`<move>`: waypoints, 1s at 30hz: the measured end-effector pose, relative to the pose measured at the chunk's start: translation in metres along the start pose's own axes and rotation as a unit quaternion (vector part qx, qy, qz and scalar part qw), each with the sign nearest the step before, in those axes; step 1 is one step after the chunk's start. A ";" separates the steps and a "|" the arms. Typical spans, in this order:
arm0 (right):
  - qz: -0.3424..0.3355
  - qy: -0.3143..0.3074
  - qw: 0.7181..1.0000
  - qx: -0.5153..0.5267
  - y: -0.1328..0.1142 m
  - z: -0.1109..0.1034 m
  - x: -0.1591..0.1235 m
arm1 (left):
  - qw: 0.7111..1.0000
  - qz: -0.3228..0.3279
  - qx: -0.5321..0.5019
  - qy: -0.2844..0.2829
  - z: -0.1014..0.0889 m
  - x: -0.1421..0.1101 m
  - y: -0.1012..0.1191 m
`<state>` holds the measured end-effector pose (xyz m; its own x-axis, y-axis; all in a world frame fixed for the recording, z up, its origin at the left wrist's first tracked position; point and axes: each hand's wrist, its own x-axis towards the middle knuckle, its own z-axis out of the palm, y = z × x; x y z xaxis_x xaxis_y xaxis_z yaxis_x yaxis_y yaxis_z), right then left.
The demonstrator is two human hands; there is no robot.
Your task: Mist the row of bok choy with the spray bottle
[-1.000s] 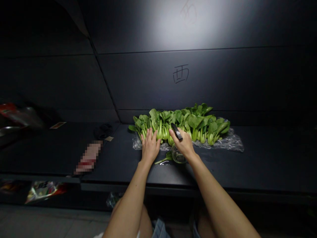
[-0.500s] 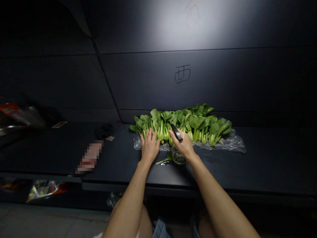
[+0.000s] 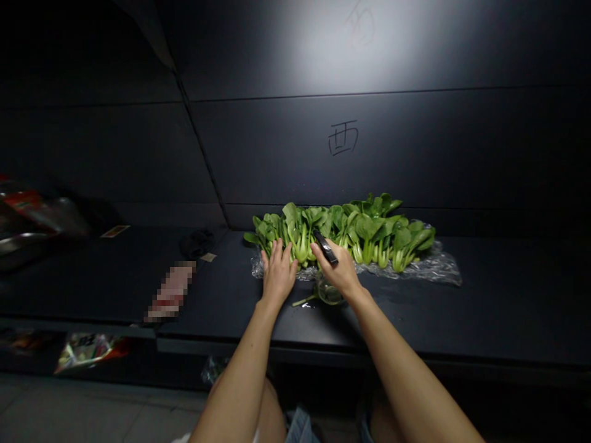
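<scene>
A row of green bok choy (image 3: 367, 231) lies on crinkled clear plastic film (image 3: 443, 269), leaves toward the back panel. My left hand (image 3: 278, 271) rests with spread fingers against the stems at the row's left end. Closed round a spray bottle is my right hand (image 3: 340, 267), in front of the row's middle. The bottle's black spray head (image 3: 325, 247) points at the leaves, and its clear round body (image 3: 330, 292) shows below the hand. A loose leaf stalk (image 3: 305, 301) lies beside a small wet patch on the shelf, partly hidden by the bottle.
The dark shelf (image 3: 508, 307) runs against a back panel (image 3: 277, 147) marked with a handwritten character. To the left are a pixelated flat item (image 3: 172, 290), a dark bundle (image 3: 196, 243) and blurred packages (image 3: 37, 212). A colourful bag (image 3: 87, 351) sits below the shelf.
My right hand has shifted slightly left with the spray bottle, which now covers more of the loose leaf. My left hand stays on the bok choy.
</scene>
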<state>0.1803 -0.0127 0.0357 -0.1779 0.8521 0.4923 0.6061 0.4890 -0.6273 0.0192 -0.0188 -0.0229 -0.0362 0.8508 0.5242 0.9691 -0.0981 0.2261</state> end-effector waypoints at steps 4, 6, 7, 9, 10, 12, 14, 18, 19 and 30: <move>-0.003 -0.002 1.000 -0.011 -0.002 0.001 0.000 | 1.000 0.000 0.006 0.003 0.000 -0.001 -0.002; -0.006 -0.010 1.000 -0.014 -0.003 0.002 0.000 | 1.000 -0.001 0.008 0.002 0.000 -0.001 -0.003; -0.008 -0.013 1.000 -0.016 -0.003 0.002 0.000 | 1.000 -0.002 0.008 0.001 0.000 -0.001 -0.003; -0.012 -0.021 0.999 -0.025 -0.004 0.003 0.000 | 1.000 -0.004 0.008 -0.003 -0.001 -0.001 -0.003; -0.013 -0.024 0.999 -0.030 -0.005 0.003 0.000 | 1.000 -0.005 0.007 -0.006 -0.001 -0.001 -0.004; -0.016 -0.030 0.999 -0.039 -0.006 0.004 0.000 | 1.000 -0.007 0.005 -0.010 -0.001 -0.001 -0.004; -0.015 -0.032 0.998 -0.046 -0.007 0.006 -0.001 | 1.000 -0.010 0.005 -0.012 -0.001 -0.001 -0.004; -0.015 -0.035 0.998 -0.053 -0.007 0.008 -0.001 | 1.000 -0.012 0.000 -0.016 -0.001 -0.001 -0.003; -0.016 -0.036 0.998 -0.054 -0.007 0.009 0.000 | 1.000 -0.013 -0.002 -0.018 -0.001 0.000 -0.003; -0.009 -0.056 0.996 -0.071 -0.013 0.014 0.006 | 0.999 -0.034 -0.008 -0.017 0.001 0.002 -0.007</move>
<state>0.1606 -0.0108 0.0385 -0.2713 0.8626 0.4271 0.7038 0.4804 -0.5233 0.0123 -0.0156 -0.0244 -0.0936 0.8725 0.4796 0.9607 -0.0472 0.2734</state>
